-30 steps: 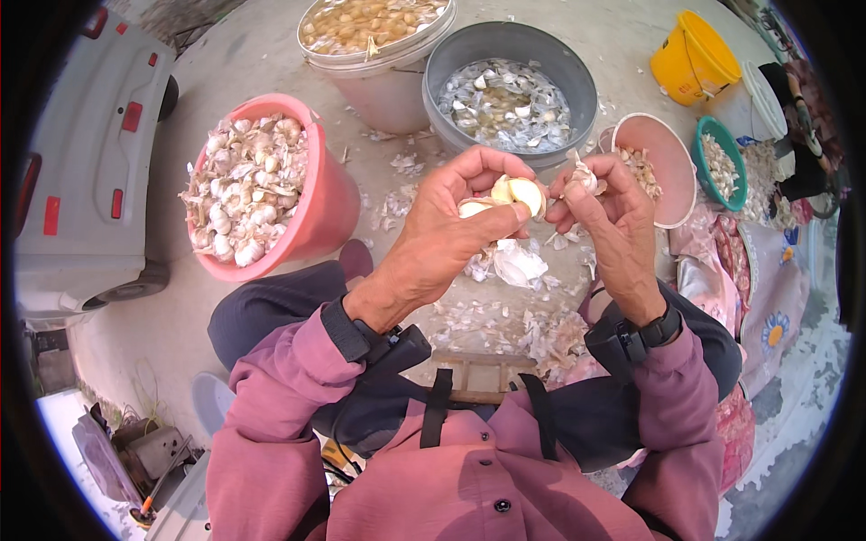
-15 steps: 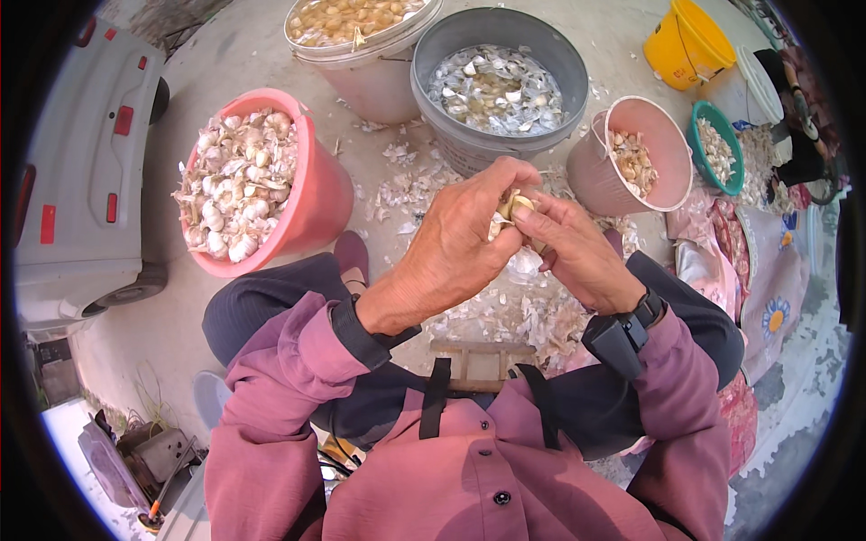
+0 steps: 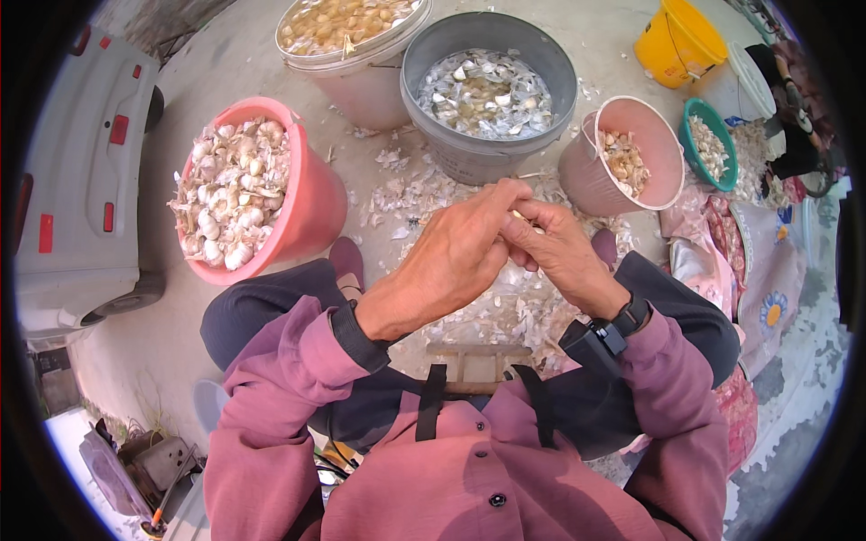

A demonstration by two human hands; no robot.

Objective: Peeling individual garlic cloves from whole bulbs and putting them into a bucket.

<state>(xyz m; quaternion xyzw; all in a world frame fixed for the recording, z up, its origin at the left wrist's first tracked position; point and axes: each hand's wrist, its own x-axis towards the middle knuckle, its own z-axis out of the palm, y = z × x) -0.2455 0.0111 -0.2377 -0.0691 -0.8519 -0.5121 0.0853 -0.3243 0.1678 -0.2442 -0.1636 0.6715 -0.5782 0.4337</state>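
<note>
My left hand (image 3: 456,257) and my right hand (image 3: 557,252) meet fingertip to fingertip above the ground between my knees. Between them they pinch a small garlic piece (image 3: 521,217), mostly hidden by the fingers. A red bucket (image 3: 311,194) heaped with whole garlic bulbs stands at my left. A grey tub (image 3: 469,153) holding papery skins and cloves in water stands just beyond my hands. A tilted pink bucket (image 3: 586,176) with peeled cloves is at the right of my hands.
Loose white garlic skins (image 3: 410,189) litter the concrete around my feet. A white bucket of cloves (image 3: 361,81) stands at the back, a yellow bucket (image 3: 672,45) and a green bowl (image 3: 695,126) at the far right. A white vehicle (image 3: 81,171) is at the left.
Both hands have dropped lower and closer to my body. The garlic bulb that showed in my left hand is now hidden between the fingertips.
</note>
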